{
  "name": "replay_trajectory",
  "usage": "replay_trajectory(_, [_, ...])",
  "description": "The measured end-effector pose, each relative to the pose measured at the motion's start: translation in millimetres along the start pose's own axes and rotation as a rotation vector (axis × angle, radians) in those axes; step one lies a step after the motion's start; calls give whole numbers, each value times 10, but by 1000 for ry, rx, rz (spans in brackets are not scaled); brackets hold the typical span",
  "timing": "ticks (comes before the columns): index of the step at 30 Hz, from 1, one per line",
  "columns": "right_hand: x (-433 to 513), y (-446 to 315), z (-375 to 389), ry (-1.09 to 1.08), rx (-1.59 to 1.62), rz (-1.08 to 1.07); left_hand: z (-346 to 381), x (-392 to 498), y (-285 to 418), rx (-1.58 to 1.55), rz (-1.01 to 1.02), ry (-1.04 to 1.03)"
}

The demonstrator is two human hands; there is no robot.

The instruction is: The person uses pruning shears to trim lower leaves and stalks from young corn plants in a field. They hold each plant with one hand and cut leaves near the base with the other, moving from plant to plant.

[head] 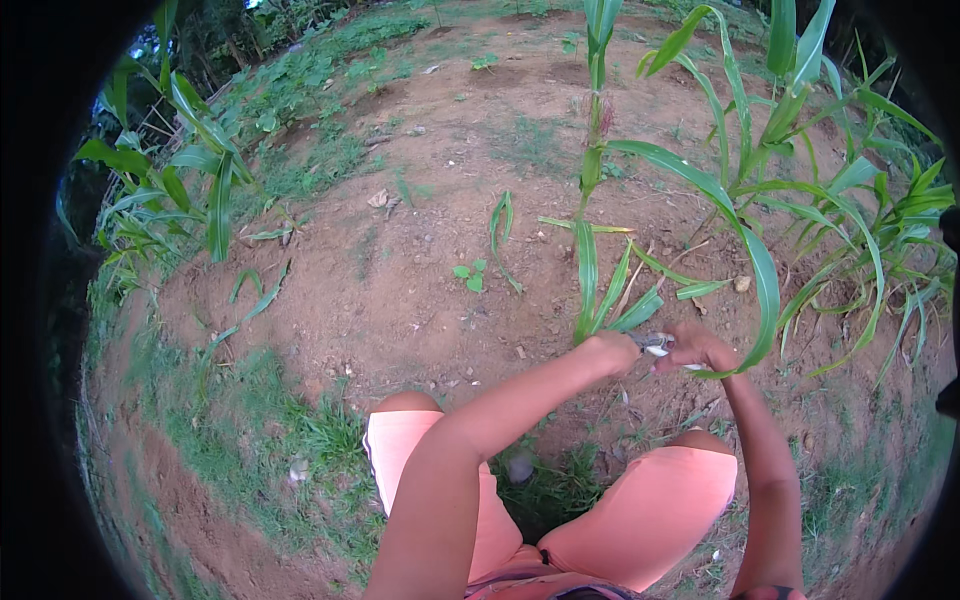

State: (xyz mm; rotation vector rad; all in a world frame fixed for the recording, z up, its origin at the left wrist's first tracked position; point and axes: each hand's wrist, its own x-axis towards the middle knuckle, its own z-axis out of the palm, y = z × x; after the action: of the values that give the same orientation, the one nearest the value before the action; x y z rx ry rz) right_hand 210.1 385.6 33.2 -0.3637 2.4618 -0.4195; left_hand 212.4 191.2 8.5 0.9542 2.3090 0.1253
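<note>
Before me, low over the soil, my left hand (616,352) is closed around something next to several cut green leaves (589,277). A small metal tool (654,343), perhaps pruning shears, spans the gap between my two hands; which hand grips its handle is unclear. My right hand (694,346) has its fingers curled at the tool's other end. A long corn leaf (763,289) arches down to my right wrist and passes by it. The corn stalk (592,169), with reddish silk, rises just beyond my hands.
More corn plants (780,127) stand at the right, and others (214,172) at the left. A small broad-leaved seedling (472,276) grows in the brown soil ahead. Loose leaf strips (501,232) and a stone (742,283) lie about. Grass (330,442) grows beside my knees.
</note>
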Motion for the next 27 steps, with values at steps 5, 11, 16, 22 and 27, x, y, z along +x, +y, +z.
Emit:
replay_trajectory(5, [144,-224,-174,74,-144,27,128,-202,-177,41,16,-25])
replay_trajectory(11, [125,-667,-272,87,-372,222,411,260,98,-202,17,66])
replay_trajectory(16, [-76,-793,-107,-5,-571,384,54,-8,572,-12,203,-172])
replay_trajectory(22, [-516,-972,-337,1,-669,549,52,-195,940,-20,473,165])
replay_trajectory(27, [-706,-1025,-349,24,-637,601,103,-157,999,-7,535,229])
